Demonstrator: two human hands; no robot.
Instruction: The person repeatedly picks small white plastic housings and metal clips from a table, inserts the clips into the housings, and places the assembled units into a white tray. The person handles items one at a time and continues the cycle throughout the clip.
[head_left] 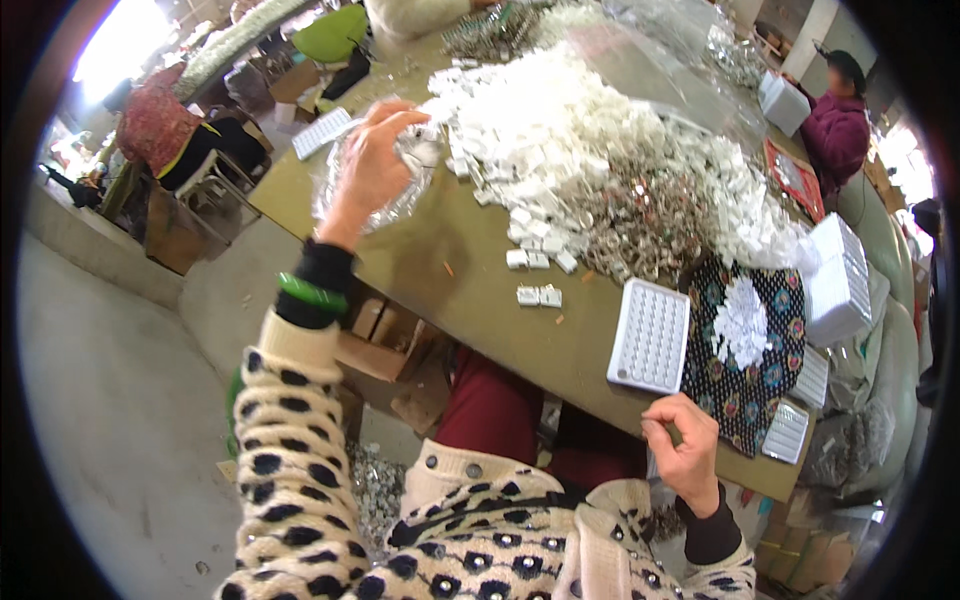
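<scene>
Directly beneath the left hand (376, 162) (loosely curled, hold unclear) lies clear plastic bagging (420, 166).

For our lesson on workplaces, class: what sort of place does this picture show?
Probably a small assembly or sorting workshop: a heap of small white parts and a pile of metallic-looking pieces lie on the table, with a white gridded tray near its edge.

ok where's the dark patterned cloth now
In the head view, the dark patterned cloth lies on the right of the table, just right of a dimpled white tray and beyond the right hand, with small white pieces heaped on it.
</scene>
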